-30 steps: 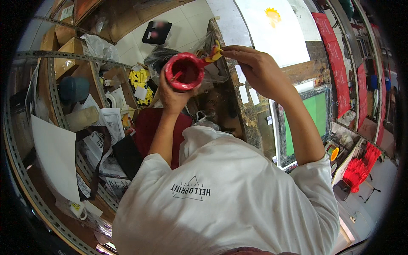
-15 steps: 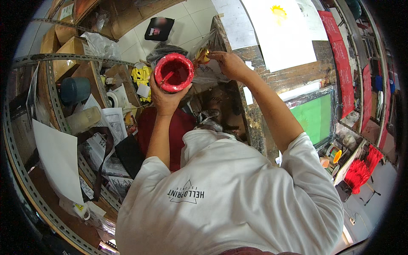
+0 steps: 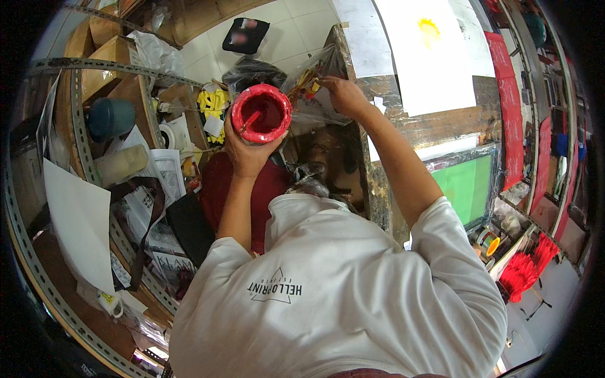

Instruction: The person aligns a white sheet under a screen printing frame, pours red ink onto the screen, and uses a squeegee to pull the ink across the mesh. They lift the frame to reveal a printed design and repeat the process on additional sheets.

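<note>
My left hand is wrapped round a round tub with a thick red-smeared rim. Dark red ink or paint lies inside, and a thin red stick leans in it. To the right, my right hand is closed, its fingertips pinched beside the yellow-smeared end of something slim. What exactly those fingers hold is too small to make out. Thin sticks and clear plastic wrap lie around that spot, at the edge of the worktable.
White sheets, one with a yellow print, cover the table's far part. A framed green screen stands at the right. Metal shelving with boxes and bottles lines the left. Below the tub is a dark red round surface.
My view has shifted slightly, so table and shelves sit a little lower. My left hand still holds the tub; my right hand stays near the yellow-smeared thing, its fingers slightly further from the tub.
</note>
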Demonstrator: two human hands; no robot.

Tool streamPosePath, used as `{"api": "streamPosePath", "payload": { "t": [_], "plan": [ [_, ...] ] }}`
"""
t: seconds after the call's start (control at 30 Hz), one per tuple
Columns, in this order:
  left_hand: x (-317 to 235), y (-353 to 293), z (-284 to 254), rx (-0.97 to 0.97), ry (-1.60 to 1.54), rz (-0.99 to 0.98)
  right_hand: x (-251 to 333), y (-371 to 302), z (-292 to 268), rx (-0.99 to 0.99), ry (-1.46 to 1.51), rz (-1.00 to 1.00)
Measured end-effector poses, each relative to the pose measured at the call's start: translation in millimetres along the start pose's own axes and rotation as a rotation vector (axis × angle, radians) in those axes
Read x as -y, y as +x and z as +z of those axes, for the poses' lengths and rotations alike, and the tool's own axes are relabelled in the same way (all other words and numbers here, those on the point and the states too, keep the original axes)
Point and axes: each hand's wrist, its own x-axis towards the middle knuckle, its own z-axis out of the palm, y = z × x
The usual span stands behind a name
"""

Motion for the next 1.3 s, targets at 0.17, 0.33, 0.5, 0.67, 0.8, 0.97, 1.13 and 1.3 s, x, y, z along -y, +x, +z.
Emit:
{"api": "streamPosePath", "payload": {
  "t": [0.17, 0.33, 0.5, 0.67, 0.8, 0.97, 1.13, 1.3],
  "plan": [
    [-6.9, -1.2, -5.3, 0.002, -0.011, 0.015, -19.9, 16.2, 26.3, 0.107, -0.054, 0.045],
    [-19.4, 7.8, -3.0, 0.077, -0.098, -0.005, -44.8, 23.0, 45.8, 0.282, -0.316, -0.017],
    [-19.8, 2.3, 2.3, 0.044, -0.072, 0.029, 23.0, -25.5, -17.9, 0.048, -0.208, -0.07],
    [-45.3, 10.0, 6.2, 0.109, -0.087, 0.085, 41.5, -155.7, -92.1, -0.006, -0.002, 0.136],
    [-83.2, 21.7, 13.3, 0.186, -0.094, 0.227, 69.8, -261.8, -113.9, -0.136, 0.163, 0.232],
    [-153.5, 26.1, 42.3, 0.329, -0.256, 0.389, 130.1, -329.8, -147.2, -0.465, 0.313, 0.273],
    [-228.5, 4.5, 89.4, 0.352, -0.336, 0.726, 163.5, -360.4, -180.7, -0.788, 0.048, 0.005],
    [-278.6, -34.1, 135.1, 0.595, -0.331, 0.822, 151.3, -388.2, -173.9, -0.765, -0.279, 0.099]
  ]
}}
